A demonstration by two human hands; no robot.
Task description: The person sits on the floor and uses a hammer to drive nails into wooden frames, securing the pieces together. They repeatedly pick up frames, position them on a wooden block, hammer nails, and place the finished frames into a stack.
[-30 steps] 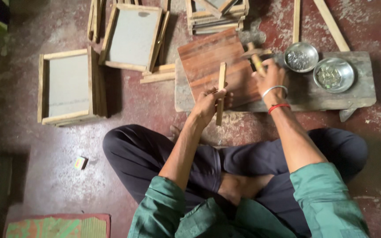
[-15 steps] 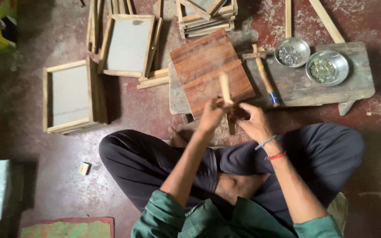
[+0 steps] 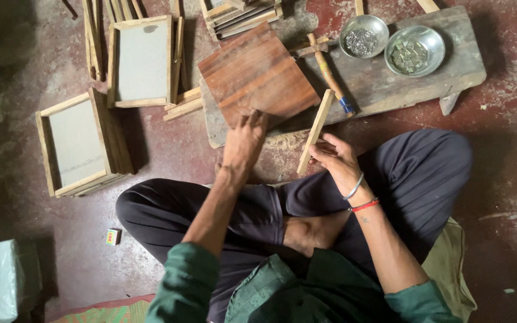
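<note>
Overhead view of a person seated cross-legged on a red floor. The right hand grasps a narrow wooden strip near its lower end, fingers closed around it; the strip slants up and away, its upper end lying over the edge of the grey plank. The left hand rests with fingers spread and released, fingertips touching the near corner of the reddish wooden board, which lies flat on the plank's left part and is turned at an angle to it.

The strip appears light, stiff and thin, probably rough-sawn; a hold near one end leaves the far end free to swing, and a mid-length hold would likely steady it better. The board looks rigid and heavier, best taken by two opposite edges; its near corner overhangs the plank's edge and could tip under pressure.

A hammer lies just beside the board and close to the strip's upper end. Two metal bowls, one of nails and one of small metal pieces, stand on the plank to the right, well apart from both hands. Framed slates and loose strips crowd the left; open floor remains between the plank and the knees
</note>
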